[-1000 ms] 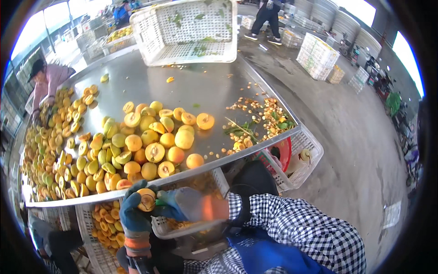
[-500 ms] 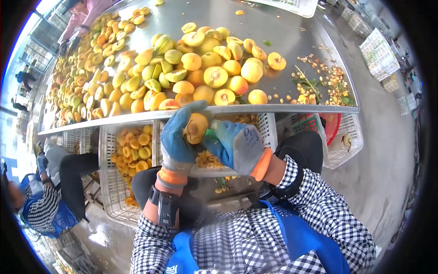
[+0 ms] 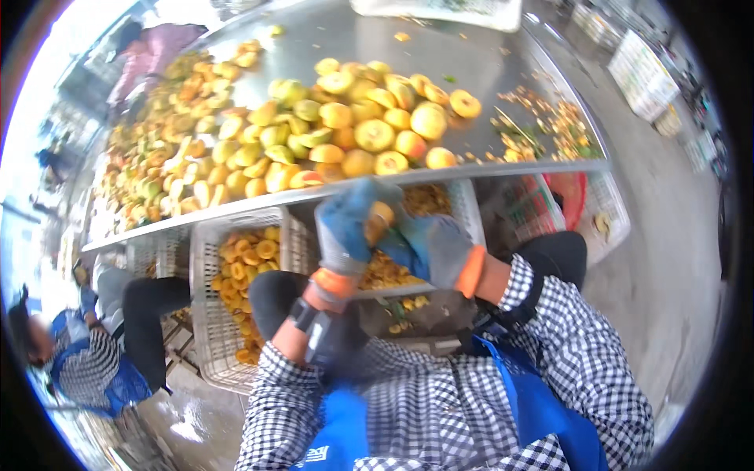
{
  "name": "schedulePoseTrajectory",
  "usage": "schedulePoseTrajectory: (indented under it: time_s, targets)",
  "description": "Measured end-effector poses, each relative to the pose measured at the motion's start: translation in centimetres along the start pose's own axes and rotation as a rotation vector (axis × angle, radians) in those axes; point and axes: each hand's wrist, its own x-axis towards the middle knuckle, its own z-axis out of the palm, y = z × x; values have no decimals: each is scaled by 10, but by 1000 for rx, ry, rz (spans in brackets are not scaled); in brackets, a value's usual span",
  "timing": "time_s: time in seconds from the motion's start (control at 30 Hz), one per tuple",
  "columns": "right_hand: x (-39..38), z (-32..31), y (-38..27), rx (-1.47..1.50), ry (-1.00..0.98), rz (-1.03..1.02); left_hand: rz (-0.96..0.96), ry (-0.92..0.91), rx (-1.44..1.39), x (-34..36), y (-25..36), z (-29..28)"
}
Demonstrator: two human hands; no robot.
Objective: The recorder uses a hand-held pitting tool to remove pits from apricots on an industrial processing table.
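My left hand, in a blue-and-grey glove with an orange cuff, is closed around a yellow peach just below the metal table's front edge. My right hand, gloved alike, is closed against the fruit's right side. Motion blur and the fingers hide what it grips. Beneath both hands, a white basket holds yellow scraps. Beyond the table edge lies a heap of whole and halved peaches.
The metal table carries stems and bits at right. A white basket of peach halves stands left of my knee. Further right sit a red container and a crate. A co-worker sits at left; another person leans in at far left.
The view has shifted, so the table and baskets sit differently in it. Both hands still hold together at the peach, which is now more covered by the left glove.
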Motion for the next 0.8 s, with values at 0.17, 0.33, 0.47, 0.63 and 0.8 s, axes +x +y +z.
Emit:
schedulePoseTrajectory:
  time_s: [0.17, 0.33, 0.47, 0.63, 0.8]
  targets:
    - [-10, -1, -18, 521, -145, 264, -281, -19, -342, -7, 3, 1]
    - [-22, -4, -20, 968, -370, 607, -561, -188, -395, -9, 10, 0]
    - [-35, 5, -22, 986, -242, 635, -649, -20, -522, -21, 13, 19]
    - [-45, 6, 0, 889, -261, 437, -728, -50, -403, -22, 21, 20]
    - [-72, 45, 24, 778, -108, 270, -741, -101, -428, -27, 16, 31]
